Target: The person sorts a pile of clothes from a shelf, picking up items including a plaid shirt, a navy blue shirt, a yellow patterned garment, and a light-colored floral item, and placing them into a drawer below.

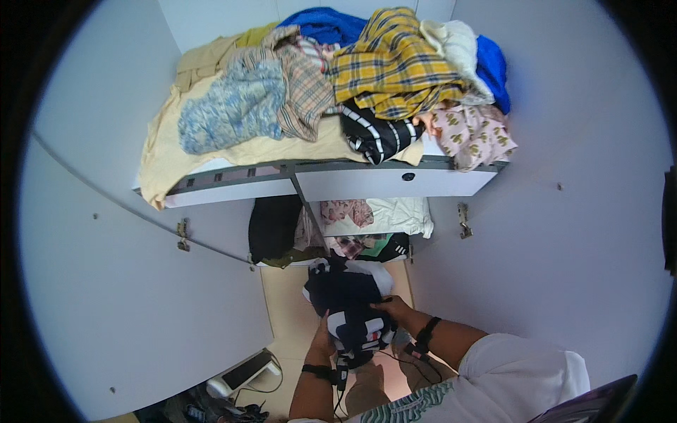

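A bundled navy and white garment (346, 288) hangs in front of me, low before the wardrobe, gripped from both sides. My left hand (325, 338) holds its left edge, with most of the fingers hidden by the cloth. On the right side my right hand (390, 307) is closed on the fabric, its thumb and fingers partly showing. Dark straps with small devices and cables sit on both forearms. Beyond the garment, the lower wardrobe shelves hold a white cloth (404, 211), a pink patterned cloth (346, 211) and a black hanging garment (275, 227).
Clothes are heaped on the upper shelf, among them a yellow plaid shirt (396, 63) and a blue patterned garment (232, 106). Below is a closed drawer (359, 182). Wardrobe doors stand open at the left (132, 296) and right (529, 254). A white device (219, 387) rests on the floor.
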`<action>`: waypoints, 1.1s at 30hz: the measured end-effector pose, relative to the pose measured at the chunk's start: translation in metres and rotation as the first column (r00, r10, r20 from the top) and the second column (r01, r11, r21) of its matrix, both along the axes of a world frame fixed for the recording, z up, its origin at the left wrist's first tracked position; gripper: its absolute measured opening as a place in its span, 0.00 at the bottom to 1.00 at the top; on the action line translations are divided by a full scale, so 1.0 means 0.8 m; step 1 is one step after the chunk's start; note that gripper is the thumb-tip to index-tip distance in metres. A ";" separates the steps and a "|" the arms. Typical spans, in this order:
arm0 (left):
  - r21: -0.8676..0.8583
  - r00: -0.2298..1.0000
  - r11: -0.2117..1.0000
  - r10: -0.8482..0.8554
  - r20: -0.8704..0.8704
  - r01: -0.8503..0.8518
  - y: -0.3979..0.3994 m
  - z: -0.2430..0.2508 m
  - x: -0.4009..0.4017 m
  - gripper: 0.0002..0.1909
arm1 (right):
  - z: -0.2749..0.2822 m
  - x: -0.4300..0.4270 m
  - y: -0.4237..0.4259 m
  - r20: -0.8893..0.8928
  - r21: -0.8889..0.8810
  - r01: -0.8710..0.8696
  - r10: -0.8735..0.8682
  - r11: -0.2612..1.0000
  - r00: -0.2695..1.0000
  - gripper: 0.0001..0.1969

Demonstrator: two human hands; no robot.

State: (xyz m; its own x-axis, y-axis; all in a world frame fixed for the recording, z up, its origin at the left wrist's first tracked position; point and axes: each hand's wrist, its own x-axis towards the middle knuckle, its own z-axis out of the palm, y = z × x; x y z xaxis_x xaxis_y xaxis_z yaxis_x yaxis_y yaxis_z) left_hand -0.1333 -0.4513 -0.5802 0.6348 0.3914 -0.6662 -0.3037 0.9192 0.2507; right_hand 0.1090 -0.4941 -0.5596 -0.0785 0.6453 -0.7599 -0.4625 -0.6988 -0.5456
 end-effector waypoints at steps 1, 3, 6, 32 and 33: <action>-0.012 1.000 1.000 -0.011 0.005 0.011 -0.002 -0.023 0.015 0.33 | -0.046 0.010 -0.009 0.076 -0.008 0.077 -0.076 0.997 0.994 0.16; -0.024 1.000 1.000 0.007 -0.009 -0.007 -0.013 -0.070 0.034 0.33 | -0.097 0.028 -0.001 0.151 -0.013 0.139 -0.135 0.990 0.979 0.17; -0.026 0.999 0.999 0.025 -0.024 -0.026 -0.023 -0.133 0.062 0.33 | -0.146 0.055 -0.001 0.351 -0.083 0.109 -0.074 0.991 0.934 0.16; 0.542 0.995 0.835 -0.056 -0.080 0.090 0.183 -0.354 0.339 0.41 | -0.423 0.286 0.133 0.719 0.586 0.235 -0.631 0.776 0.291 0.17; 0.606 0.974 0.778 -0.034 -0.224 0.166 0.188 -0.384 0.343 0.43 | -0.426 0.297 0.151 0.743 0.522 0.233 -0.572 0.821 0.349 0.17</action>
